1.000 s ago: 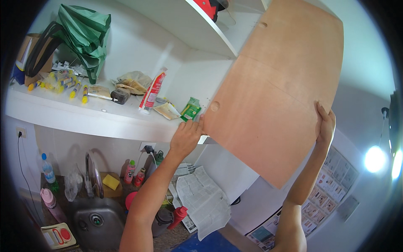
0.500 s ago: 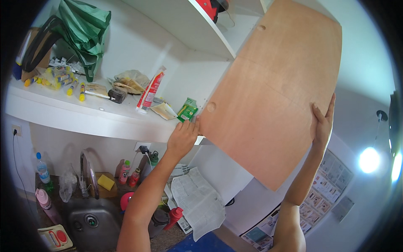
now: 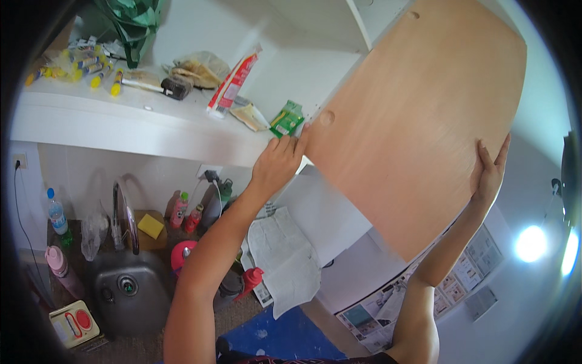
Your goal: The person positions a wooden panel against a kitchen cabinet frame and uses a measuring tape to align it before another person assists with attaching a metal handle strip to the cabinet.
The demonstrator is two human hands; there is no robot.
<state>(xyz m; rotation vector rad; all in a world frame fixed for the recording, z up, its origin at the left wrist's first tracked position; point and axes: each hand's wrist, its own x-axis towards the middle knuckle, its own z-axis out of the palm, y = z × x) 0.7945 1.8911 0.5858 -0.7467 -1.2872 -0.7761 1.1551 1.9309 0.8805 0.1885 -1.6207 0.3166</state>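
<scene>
A plain light-brown wooden cabinet door (image 3: 412, 127) stands tilted against the right side of the white cabinet (image 3: 91, 118). It has two round hinge recesses near its left edge. My right hand (image 3: 490, 176) grips the door's right edge, with the thumb on its face and the other fingers partly behind. At the door's lower left edge, my left hand (image 3: 277, 162) is closed where door and cabinet corner meet; its fingertips are partly hidden. Just above that hand, a green packet (image 3: 287, 119) lies on the shelf, beside a red-and-white tube (image 3: 235, 82).
More shelf items include a black-headed brush (image 3: 176, 88), a plastic bag (image 3: 199, 69), yellow-capped tubes (image 3: 116, 82) and a green bag (image 3: 130, 24). Below are a sink (image 3: 136, 303), a faucet (image 3: 125, 209), bottles (image 3: 57, 212) and newspaper sheets (image 3: 285, 255). A lit bulb (image 3: 531, 244) hangs at right.
The view has shifted, so the shelf sits higher and the door farther right in the picture. Both hands keep their places on the door.
</scene>
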